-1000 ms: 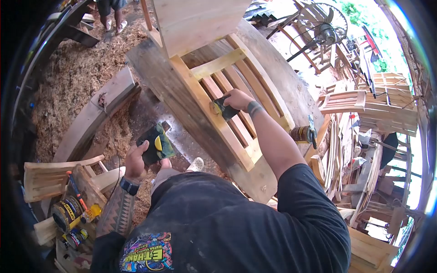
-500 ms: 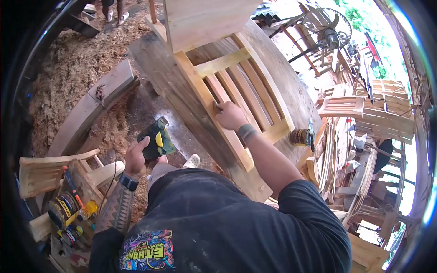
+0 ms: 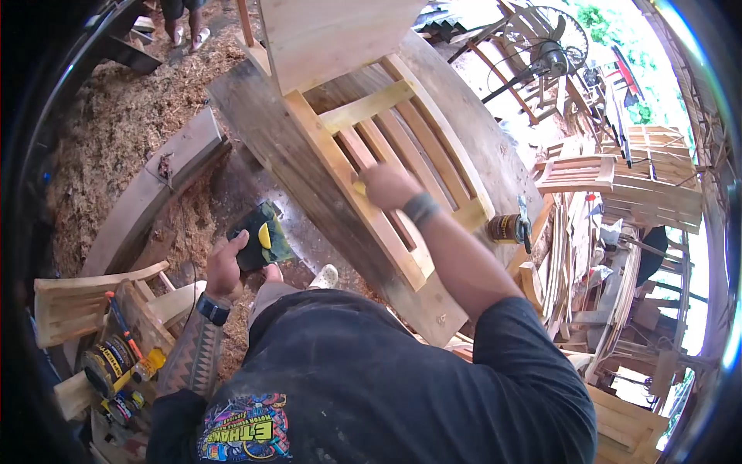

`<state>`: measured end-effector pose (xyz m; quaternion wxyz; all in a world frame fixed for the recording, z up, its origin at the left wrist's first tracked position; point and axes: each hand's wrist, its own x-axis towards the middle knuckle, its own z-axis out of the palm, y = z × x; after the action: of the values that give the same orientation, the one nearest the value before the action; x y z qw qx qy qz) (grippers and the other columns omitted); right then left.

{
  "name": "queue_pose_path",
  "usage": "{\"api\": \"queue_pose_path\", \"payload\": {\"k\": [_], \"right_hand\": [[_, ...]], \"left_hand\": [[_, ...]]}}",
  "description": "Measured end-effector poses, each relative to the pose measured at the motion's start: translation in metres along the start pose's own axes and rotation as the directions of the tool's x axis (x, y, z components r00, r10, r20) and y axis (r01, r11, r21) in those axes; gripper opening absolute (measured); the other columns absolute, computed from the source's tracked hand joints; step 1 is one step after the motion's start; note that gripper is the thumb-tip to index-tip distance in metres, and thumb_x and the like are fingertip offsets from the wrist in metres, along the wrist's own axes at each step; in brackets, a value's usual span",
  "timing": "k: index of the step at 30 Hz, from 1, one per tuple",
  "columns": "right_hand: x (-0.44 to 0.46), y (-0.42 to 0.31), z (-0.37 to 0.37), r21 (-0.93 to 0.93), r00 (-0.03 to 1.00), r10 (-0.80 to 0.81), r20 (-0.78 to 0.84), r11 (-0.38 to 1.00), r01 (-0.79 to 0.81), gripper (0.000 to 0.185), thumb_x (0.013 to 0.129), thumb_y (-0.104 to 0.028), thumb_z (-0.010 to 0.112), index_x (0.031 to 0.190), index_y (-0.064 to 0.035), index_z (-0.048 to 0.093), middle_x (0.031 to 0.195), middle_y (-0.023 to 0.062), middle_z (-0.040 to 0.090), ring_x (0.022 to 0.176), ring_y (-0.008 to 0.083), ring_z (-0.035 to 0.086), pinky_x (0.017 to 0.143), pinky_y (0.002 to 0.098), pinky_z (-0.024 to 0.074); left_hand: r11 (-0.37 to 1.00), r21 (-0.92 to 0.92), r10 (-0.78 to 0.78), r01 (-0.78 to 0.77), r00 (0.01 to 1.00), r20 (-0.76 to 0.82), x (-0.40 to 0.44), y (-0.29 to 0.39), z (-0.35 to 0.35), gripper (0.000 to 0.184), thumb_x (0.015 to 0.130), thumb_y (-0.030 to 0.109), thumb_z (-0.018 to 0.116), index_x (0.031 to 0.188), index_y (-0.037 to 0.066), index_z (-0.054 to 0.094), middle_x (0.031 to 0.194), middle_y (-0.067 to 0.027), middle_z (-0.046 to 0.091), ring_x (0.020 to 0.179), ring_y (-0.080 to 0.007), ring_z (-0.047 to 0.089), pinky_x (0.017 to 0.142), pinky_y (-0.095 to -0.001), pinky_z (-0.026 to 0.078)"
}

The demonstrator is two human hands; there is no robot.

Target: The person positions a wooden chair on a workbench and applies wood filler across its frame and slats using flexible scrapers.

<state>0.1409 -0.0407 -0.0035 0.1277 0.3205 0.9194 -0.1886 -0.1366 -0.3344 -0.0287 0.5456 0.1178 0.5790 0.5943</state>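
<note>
My left hand grips a dark, smeared flat board by its edge, thumb on top. A yellow half-round patch sits on that board; I cannot tell what it is. My right hand is closed and slightly blurred over the near rail of a slatted wooden chair frame. A small yellow piece shows at its fingertips, against the rail; its kind is unclear. The frame lies on a wide plywood sheet, with a pale panel at its far end.
An open can with a tool leaning in it stands right of the frame. Another can and small bottles are at lower left. A curved timber lies on sawdust, a fan stands at back right, and a person's legs show at top left.
My right hand has shifted slightly along the rail and turned, and the yellow piece at its fingertips now shows. The left hand and its board stay almost in place.
</note>
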Motion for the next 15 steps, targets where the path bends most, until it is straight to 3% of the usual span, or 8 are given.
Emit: {"api": "queue_pose_path", "payload": {"k": [2,5,8,10,11,13,15], "right_hand": [[0.014,0.002,-0.034,-0.164,0.988,-0.115,-0.107,0.982,0.097,0.027,0.087,-0.013,0.061,0.109,-0.0127,0.076,0.105,0.0153,0.074,0.103,0.0348,0.071,0.09,0.0488,0.0571],[0.043,0.028,-0.016,-0.216,0.885,-0.446,-0.131,0.884,0.414,0.03,0.088,-0.013,0.061,0.114,-0.0152,0.075,0.113,0.0087,0.073,0.111,0.0305,0.067,0.096,0.0456,0.0552],[0.026,0.027,-0.004,-0.198,0.881,-0.461,-0.111,0.879,0.435,0.036,0.085,-0.01,0.061,0.118,-0.0166,0.074,0.119,0.003,0.07,0.116,0.0286,0.063,0.1,0.0427,0.0529],[-0.006,0.034,0.026,-0.244,0.873,-0.471,-0.124,0.868,0.433,0.033,0.084,-0.015,0.061,0.115,-0.0162,0.074,0.118,0.0012,0.068,0.113,0.0266,0.064,0.095,0.0449,0.0529],[-0.031,0.028,0.033,-0.293,0.919,-0.394,-0.003,0.879,0.376,0.033,0.085,-0.016,0.061,0.115,-0.0171,0.073,0.114,0.0025,0.067,0.111,0.0251,0.064,0.092,0.0443,0.0522],[-0.086,0.017,0.047,-0.211,0.916,-0.389,-0.097,0.908,0.363,0.037,0.086,-0.016,0.062,0.121,-0.0163,0.071,0.11,0.0043,0.066,0.11,0.0257,0.063,0.094,0.0437,0.0509],[-0.121,0.008,0.046,-0.101,0.943,-0.332,-0.034,0.94,0.327,0.04,0.089,-0.018,0.063,0.127,-0.0163,0.071,0.117,0.0054,0.069,0.113,0.0252,0.064,0.096,0.0442,0.0508]], "left_hand": [[0.998,-0.034,-0.043,0.045,0.998,0.051,-0.013,0.019,0.014,0.035,0.104,0.032,0.058,0.119,0.002,0.067,0.098,-0.0088,0.074,0.078,-0.0197,0.072,0.058,-0.0346,0.058],[0.996,-0.09,-0.025,0.029,0.999,0.048,-0.021,0.026,0.031,0.031,0.104,0.024,0.058,0.12,-0.001,0.065,0.1,-0.0104,0.074,0.08,-0.0205,0.073,0.064,-0.0337,0.06],[0.993,-0.106,-0.045,0.054,0.996,0.083,-0.028,0.029,0.028,0.03,0.103,0.021,0.059,0.122,-0.003,0.064,0.101,-0.0113,0.074,0.081,-0.021,0.074,0.065,-0.0338,0.06],[0.994,-0.083,-0.062,0.069,0.995,0.08,-0.036,0.031,0.028,0.032,0.104,0.024,0.059,0.122,-0.002,0.065,0.1,-0.0108,0.074,0.079,-0.0208,0.073,0.061,-0.0338,0.059],[0.996,-0.062,-0.055,0.058,0.997,0.05,-0.037,0.033,0.033,0.033,0.104,0.028,0.059,0.12,0.0,0.065,0.099,-0.0104,0.073,0.077,-0.0204,0.073,0.058,-0.0335,0.059],[0.997,-0.054,-0.057,0.058,0.998,0.019,-0.037,0.03,0.033,0.035,0.104,0.031,0.059,0.119,0.001,0.066,0.097,-0.0098,0.073,0.076,-0.0198,0.072,0.055,-0.0331,0.058],[0.994,-0.076,-0.073,0.074,0.997,0.017,-0.033,0.022,0.026,0.035,0.104,0.032,0.059,0.118,0.001,0.067,0.097,-0.0097,0.073,0.075,-0.0194,0.072,0.055,-0.0329,0.058]]}}
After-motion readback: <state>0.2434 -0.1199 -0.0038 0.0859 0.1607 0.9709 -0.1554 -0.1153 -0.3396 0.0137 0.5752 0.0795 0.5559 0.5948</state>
